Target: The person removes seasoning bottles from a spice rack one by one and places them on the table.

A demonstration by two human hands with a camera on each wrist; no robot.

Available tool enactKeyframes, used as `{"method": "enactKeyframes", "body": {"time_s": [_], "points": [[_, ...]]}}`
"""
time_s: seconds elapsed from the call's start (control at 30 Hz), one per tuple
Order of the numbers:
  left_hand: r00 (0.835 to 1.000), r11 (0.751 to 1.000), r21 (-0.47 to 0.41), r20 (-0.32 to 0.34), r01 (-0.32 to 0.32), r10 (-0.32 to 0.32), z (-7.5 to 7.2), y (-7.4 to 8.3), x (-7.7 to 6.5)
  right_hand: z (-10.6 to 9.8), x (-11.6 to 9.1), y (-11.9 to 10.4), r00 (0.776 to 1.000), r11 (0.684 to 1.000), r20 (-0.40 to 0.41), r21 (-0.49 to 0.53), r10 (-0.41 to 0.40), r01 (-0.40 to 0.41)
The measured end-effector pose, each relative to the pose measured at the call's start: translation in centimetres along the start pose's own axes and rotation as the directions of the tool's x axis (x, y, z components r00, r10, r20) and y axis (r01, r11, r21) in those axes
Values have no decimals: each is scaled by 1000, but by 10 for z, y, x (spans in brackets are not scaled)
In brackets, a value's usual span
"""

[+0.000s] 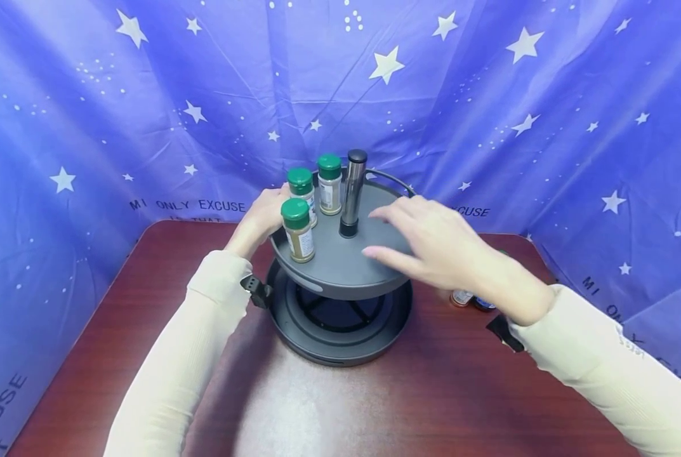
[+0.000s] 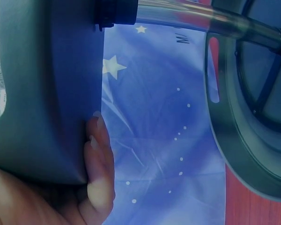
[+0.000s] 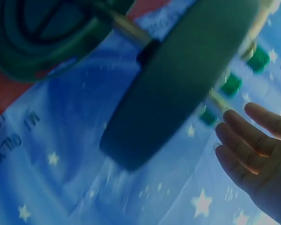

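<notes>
A grey two-tier spice rack (image 1: 369,263) stands on the table, with a metal post (image 1: 353,197) rising from its upper tray. Three spice jars with green caps are on that tray's left side: a front jar (image 1: 301,244), a middle jar (image 1: 300,181) and a back jar (image 1: 330,193). My left hand (image 1: 267,212) grips the tray's left edge; in the left wrist view its fingers (image 2: 99,183) curl beneath the underside. Over the tray's right side hovers my right hand (image 1: 434,244), fingers spread, holding nothing. Below is the lower tray (image 1: 340,358), partly hidden by the upper one.
Beyond my right forearm, a small jar (image 1: 461,298) and a dark blue-labelled jar (image 1: 484,304) stand on the red-brown table (image 1: 431,393), partly covered by the arm. A blue curtain with stars (image 1: 317,76) hangs close behind the rack.
</notes>
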State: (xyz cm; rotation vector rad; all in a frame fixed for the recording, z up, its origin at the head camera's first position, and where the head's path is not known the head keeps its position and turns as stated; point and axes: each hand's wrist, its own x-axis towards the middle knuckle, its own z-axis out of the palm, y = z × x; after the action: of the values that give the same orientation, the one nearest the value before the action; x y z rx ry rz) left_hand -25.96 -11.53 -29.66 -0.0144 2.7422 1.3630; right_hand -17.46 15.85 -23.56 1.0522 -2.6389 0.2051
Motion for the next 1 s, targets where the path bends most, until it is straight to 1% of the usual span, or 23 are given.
{"method": "enactKeyframes", "body": {"time_s": [0.07, 0.17, 0.23, 0.33, 0.43, 0.5, 0.57, 0.7, 0.83, 1.0], "points": [[1000, 1000, 7, -1, 4, -4, 0, 2, -1, 6, 0, -8, 997, 997, -30, -1, -72, 72], [1000, 1000, 10, -3, 12, -12, 0, 5, -2, 17, 1, -20, 982, 985, -78, -17, -170, 170], [1000, 1000, 7, -2, 15, -15, 0, 6, -2, 25, 1, -27, 969, 974, -105, -46, -224, 220], [1000, 1000, 0, 4, 18, -18, -1, 7, -3, 35, 3, -36, 943, 952, -147, -102, -300, 287], [1000, 1000, 5, 8, 20, -20, -1, 7, -3, 44, 5, -44, 918, 930, -184, -175, -352, 322], [1000, 1000, 12, 6, 21, -22, -1, 7, -4, 50, 7, -50, 909, 921, -203, -218, -365, 321], [1000, 1000, 18, 2, 22, -22, -1, 6, -4, 55, 9, -55, 906, 916, -214, -253, -366, 310], [1000, 1000, 19, -12, 15, -15, -1, 6, -5, 63, 12, -65, 908, 911, -217, -294, -358, 289], [1000, 1000, 17, -17, 9, -9, -1, 4, -4, 70, 13, -71, 905, 905, -210, -301, -369, 299], [1000, 1000, 8, -21, 5, -5, 1, 2, -3, 75, 16, -70, 902, 908, -206, -271, -379, 320]]}}
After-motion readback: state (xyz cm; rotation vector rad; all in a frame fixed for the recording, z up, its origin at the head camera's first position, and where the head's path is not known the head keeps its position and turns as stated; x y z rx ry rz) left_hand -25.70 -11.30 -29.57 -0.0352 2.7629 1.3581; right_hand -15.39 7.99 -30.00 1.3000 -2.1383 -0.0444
